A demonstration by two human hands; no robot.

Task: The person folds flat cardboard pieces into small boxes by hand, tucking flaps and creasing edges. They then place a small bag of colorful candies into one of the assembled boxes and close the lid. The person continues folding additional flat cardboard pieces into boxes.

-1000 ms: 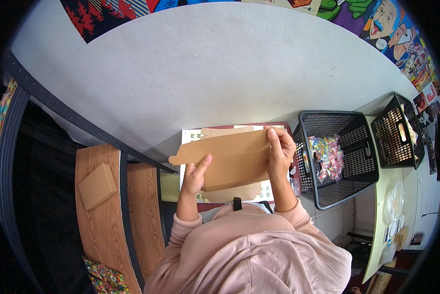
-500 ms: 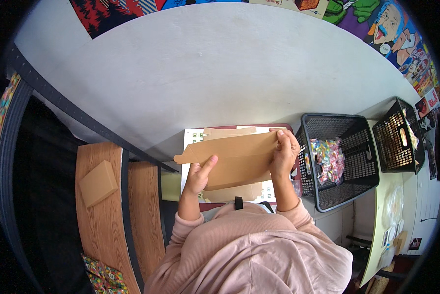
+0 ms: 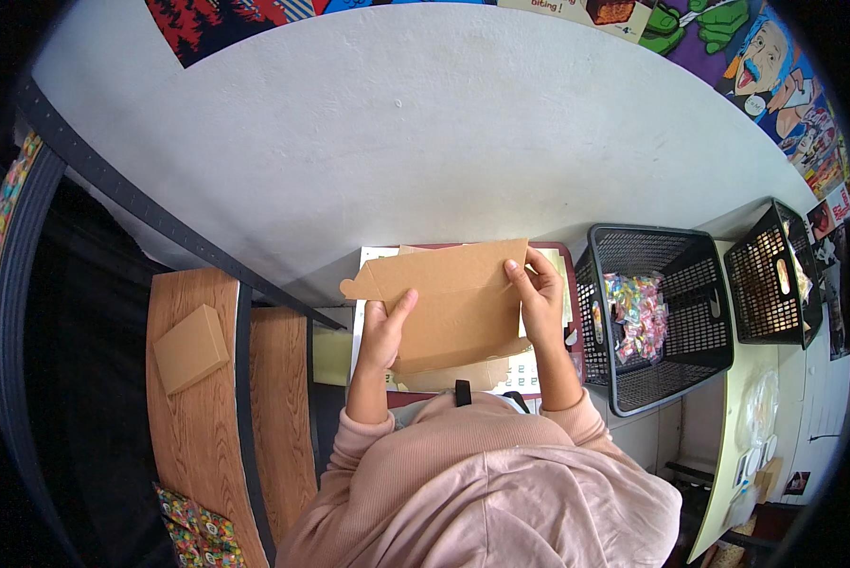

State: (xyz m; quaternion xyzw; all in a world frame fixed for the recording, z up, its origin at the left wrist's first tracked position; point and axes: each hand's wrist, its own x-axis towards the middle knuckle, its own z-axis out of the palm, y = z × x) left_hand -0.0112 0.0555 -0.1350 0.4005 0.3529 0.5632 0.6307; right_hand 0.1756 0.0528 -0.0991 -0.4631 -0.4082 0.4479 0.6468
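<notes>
I hold a flat brown cardboard box blank point(image 3: 449, 298) in front of my chest, above a white sheet and a dark red tray point(image 3: 569, 260). My left hand point(image 3: 383, 331) grips its lower left edge, thumb on top. My right hand point(image 3: 537, 298) pinches its right edge with the fingers curled over it. A rounded tab sticks out at the blank's left end. A second brown cardboard piece point(image 3: 444, 377) lies under it, partly hidden.
A black wire basket point(image 3: 695, 312) with colourful wrapped sweets point(image 3: 638, 312) stands right of my hands; another black basket point(image 3: 775, 284) lies beyond it. On the wooden shelf point(image 3: 193, 435) at left sits a small closed brown box point(image 3: 190, 347). Bright posters line the white wall.
The cardboard blank has tilted and shifted slightly right. Both hands kept their hold, the right hand moving up along the right edge.
</notes>
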